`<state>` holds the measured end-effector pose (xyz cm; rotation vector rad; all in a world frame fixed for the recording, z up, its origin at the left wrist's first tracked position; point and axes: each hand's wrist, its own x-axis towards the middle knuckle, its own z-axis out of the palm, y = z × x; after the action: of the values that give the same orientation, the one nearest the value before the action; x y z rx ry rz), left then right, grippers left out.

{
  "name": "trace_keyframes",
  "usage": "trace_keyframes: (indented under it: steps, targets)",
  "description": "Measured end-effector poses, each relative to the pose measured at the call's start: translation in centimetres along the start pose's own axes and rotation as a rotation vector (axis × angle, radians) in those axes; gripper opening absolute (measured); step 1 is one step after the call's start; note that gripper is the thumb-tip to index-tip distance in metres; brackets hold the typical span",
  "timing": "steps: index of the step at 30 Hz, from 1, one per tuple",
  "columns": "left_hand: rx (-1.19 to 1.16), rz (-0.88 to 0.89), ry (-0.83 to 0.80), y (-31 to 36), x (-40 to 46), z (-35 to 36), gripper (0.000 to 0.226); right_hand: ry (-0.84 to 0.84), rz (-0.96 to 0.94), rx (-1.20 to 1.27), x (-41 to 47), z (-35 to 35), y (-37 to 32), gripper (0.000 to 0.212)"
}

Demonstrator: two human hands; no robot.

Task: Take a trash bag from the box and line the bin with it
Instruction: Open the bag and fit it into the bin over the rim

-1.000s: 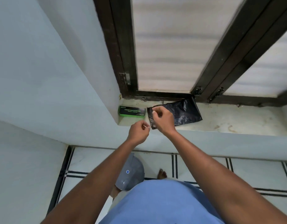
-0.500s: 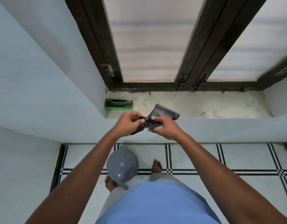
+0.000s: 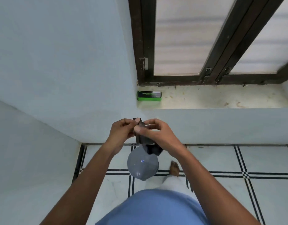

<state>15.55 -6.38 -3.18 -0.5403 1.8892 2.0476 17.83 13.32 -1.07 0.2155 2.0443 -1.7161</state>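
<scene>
A pale blue-white wall [image 3: 59, 62] meets a dark-framed window [image 3: 209, 46] with frosted panes, above a stained stone sill [image 3: 221, 98]. Below lies a white tiled floor [image 3: 261, 159] crossed by black lines. A green and black box [image 3: 149, 95] lies flat at the left end of the sill, against the wall corner.

Seen from the head camera, looking down, a person in a blue shirt [image 3: 156, 208] stands with both bare forearms raised in front. The left hand [image 3: 122, 133] and right hand [image 3: 156, 133] meet below the sill, well apart from the box. Between them is a folded black trash bag [image 3: 140, 135]; the fingers of both hands are pinched together on its upper edge, and its lower end hangs down.

Directly beneath the hands, on the floor, stands a small grey bin [image 3: 142, 166] with its lid closed. A bare foot [image 3: 174, 168] rests just to the bin's right.
</scene>
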Motion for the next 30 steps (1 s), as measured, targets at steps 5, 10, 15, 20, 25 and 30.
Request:
trace_keyframes:
  steps: [5,10,15,20,25,30]
  targets:
    - [-0.149,-0.029,-0.071,-1.2,-3.6,-6.6,0.024,0.142,-0.096,0.113,-3.2,5.8,2.8,0.015]
    - [0.158,0.044,0.079,-2.3,-6.3,-12.3,0.016,0.102,0.004,0.453,-6.5,8.2,3.9,0.023]
    - [0.151,-0.042,0.097,-3.2,-7.7,-15.0,0.019,0.191,-0.024,0.461,-8.5,10.0,3.5,0.027]
    - [-0.236,-0.09,0.058,-2.9,-8.6,-17.2,0.037,0.307,0.084,0.474,-8.2,9.0,3.3,0.049]
    - [-0.11,-0.058,0.024,-2.7,-9.6,-17.4,0.029,0.36,0.136,0.537,-6.9,6.5,4.4,0.03]
    - [-0.114,-0.037,-0.054,-2.6,-10.4,-13.4,0.033,0.614,-0.088,-0.237,-9.0,9.2,2.6,0.048]
